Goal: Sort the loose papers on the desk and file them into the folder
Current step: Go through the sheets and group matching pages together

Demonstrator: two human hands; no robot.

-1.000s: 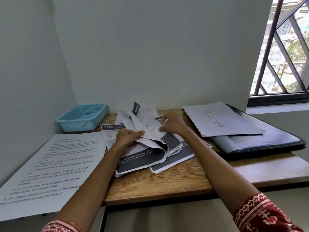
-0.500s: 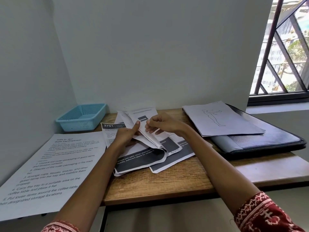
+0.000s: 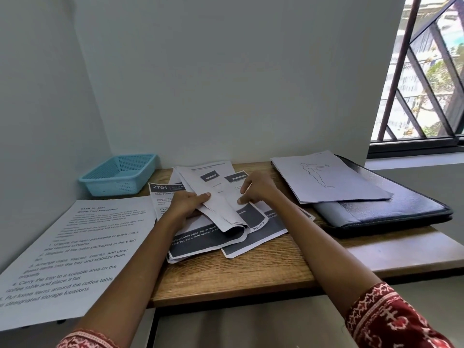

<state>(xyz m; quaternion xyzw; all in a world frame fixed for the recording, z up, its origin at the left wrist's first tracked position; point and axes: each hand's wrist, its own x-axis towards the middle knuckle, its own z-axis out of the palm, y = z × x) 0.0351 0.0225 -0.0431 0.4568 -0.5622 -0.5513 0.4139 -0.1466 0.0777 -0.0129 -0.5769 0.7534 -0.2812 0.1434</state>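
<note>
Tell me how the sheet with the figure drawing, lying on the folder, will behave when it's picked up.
The sheet looks like one thin page, so it will probably be light and droop when lifted by an edge. It overhangs the folder, which should make the edge easy to catch. The folder's smooth cover may let it slide rather than lift.

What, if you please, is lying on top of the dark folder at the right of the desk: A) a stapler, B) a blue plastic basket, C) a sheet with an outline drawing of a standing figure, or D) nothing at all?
C: a white sheet with a line-drawn figure lies on the dark folder, while the blue basket sits at the far left of the desk.
</note>
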